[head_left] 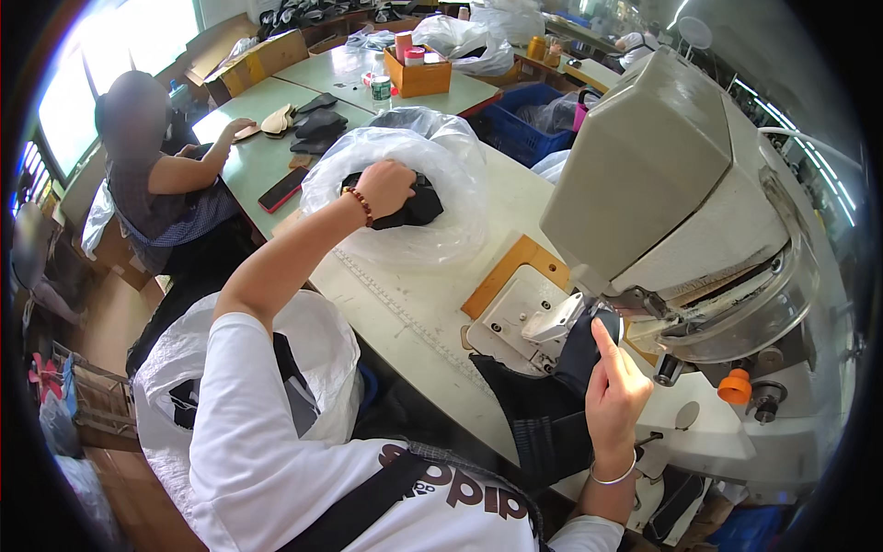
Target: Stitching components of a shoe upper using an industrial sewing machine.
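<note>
My left hand (pixel 386 190), a beaded bracelet at its wrist, reaches into a clear plastic bag (pixel 460 175) on the table. Its fingers are bent down onto dark flat pieces (pixel 418 207) in the bag; the fingertips are mostly hidden. At the sewing machine (pixel 653 175), my right hand (pixel 614 386) grips a black fabric piece (pixel 543 419). The index finger points up along the fabric beside the machine's metal foot area (pixel 555 319), while the other fingers curl in. The fabric hangs down over the table's near edge.
A white sack (pixel 331 340) with dark pieces stands by my left side. A phone (pixel 280 189) lies beyond the bag, near a wooden box (pixel 425 75) and dark stacked pieces (pixel 320 124). A co-worker (pixel 152 175) sits at the far left. A blue crate (pixel 520 129) stands behind.
</note>
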Tool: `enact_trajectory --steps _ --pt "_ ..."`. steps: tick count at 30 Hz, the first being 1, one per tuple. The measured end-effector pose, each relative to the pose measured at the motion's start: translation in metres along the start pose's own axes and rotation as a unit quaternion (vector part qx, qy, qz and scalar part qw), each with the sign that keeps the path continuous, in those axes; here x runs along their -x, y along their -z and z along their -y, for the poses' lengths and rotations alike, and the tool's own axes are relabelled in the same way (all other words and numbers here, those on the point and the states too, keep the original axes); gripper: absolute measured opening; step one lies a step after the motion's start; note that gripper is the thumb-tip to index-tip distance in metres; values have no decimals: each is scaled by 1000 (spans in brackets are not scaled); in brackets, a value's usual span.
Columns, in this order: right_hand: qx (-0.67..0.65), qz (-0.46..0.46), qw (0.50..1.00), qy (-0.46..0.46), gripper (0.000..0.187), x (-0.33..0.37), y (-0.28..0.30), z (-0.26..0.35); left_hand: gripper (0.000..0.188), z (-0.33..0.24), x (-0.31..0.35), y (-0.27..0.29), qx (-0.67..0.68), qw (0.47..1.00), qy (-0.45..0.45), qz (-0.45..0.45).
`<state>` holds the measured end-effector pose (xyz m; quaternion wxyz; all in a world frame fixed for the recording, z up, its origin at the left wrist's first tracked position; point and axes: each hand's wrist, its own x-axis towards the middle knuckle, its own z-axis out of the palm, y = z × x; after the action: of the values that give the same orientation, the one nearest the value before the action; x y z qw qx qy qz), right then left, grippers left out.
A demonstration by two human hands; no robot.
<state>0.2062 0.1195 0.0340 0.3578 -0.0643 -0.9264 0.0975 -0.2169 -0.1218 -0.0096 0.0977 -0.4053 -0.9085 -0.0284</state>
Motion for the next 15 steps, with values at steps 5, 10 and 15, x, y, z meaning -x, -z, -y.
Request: enact_trajectory --steps 5,10,15 --pt "-2 -6 1000 8 59 1 0 -2 46 -18 -15 -14 -136 983 -83 94" --pt "-19 -10 1000 20 59 -1 0 1 19 -36 -5 -26 -171 974 -118 92" --pt "-37 -24 999 20 58 -3 -3 2 19 -36 18 8 42 994 -105 1"
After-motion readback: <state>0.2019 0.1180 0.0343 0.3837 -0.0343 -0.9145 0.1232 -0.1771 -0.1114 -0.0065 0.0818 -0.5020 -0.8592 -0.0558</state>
